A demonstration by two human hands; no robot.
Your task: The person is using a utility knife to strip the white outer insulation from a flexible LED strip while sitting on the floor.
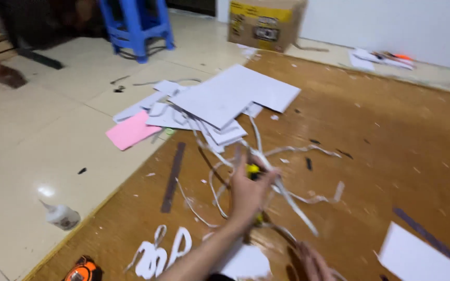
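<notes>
My left hand [248, 191] reaches forward over a brown wooden board [391, 135] and grips a small yellow and black tool [253, 169] together with a tangle of long white paper strips [292, 200]. The strips trail down toward my right hand [309, 263], which is blurred at the bottom edge; its grip is unclear. A white sheet [243, 263] lies under my left forearm. Beyond the hands lies a loose pile of white sheets [225, 99].
A pink sheet [131, 130] lies on the tiled floor, and a dark ruler [173, 177] on the board. A glue bottle [61, 216], an orange tape measure [82, 270], white cut-outs [157, 255] and a white sheet [417, 257] are nearby. A cardboard box [264, 23] and blue stool [136, 26] stand behind.
</notes>
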